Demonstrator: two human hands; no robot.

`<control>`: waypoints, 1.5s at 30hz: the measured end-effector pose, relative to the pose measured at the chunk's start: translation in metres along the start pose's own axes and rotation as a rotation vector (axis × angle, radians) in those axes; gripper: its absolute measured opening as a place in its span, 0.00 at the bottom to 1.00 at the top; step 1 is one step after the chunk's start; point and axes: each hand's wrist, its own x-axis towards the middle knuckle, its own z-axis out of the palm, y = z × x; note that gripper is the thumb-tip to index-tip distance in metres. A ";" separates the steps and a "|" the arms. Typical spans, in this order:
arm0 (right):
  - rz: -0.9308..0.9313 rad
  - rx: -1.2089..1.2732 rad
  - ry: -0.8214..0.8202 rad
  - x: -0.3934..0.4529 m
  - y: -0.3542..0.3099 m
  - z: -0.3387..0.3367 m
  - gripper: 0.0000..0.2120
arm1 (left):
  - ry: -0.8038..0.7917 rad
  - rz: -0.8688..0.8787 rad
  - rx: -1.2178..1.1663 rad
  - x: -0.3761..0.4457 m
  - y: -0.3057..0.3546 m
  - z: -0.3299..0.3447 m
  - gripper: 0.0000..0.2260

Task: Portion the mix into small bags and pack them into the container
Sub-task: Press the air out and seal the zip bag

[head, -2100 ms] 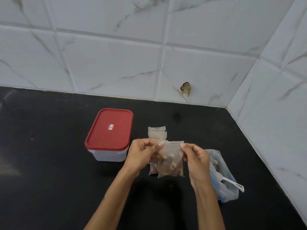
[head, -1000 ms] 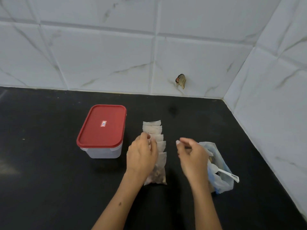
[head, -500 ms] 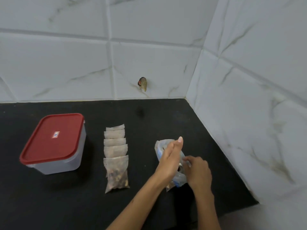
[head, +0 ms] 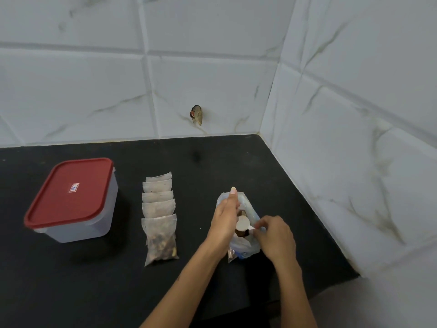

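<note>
Head view: a black bench (head: 71, 280) runs into a corner of white marbled tiles (head: 212, 74). On the back wall, just above the bench, sits a small brownish fitting (head: 196, 114); what it is cannot be told.

At the left stands the container (head: 78, 223), a translucent tub with its red lid (head: 71, 190) on; the lid bears a small label.

To its right, apart from it, five small bags (head: 159, 209) lie flat in an overlapping row that runs from the far side toward the person. The nearest bag (head: 160, 242) lies on top and shows a brown mix inside; the four behind it show mostly their upper parts.

Further right, near the side wall, the big bag (head: 246, 250) of clear, bluish plastic rests on the bench with its mouth spread. Inside it a white spoon (head: 243, 224) shows its round bowl, with dark mix beneath it.

The left hand (head: 224, 223) lies along the big bag's left edge, fingers stretched toward the far rim, one fingertip (head: 233, 190) above it; whether it pinches the plastic cannot be told.

The right hand (head: 275, 240) is at the bag's right side, its fingers curled and pinching the spoon's handle end at the bag's mouth.

Both forearms reach in from the lower edge.
</note>
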 end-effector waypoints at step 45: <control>0.274 0.430 0.182 0.003 0.090 -0.011 0.08 | -0.220 -0.110 0.085 -0.007 -0.083 0.088 0.15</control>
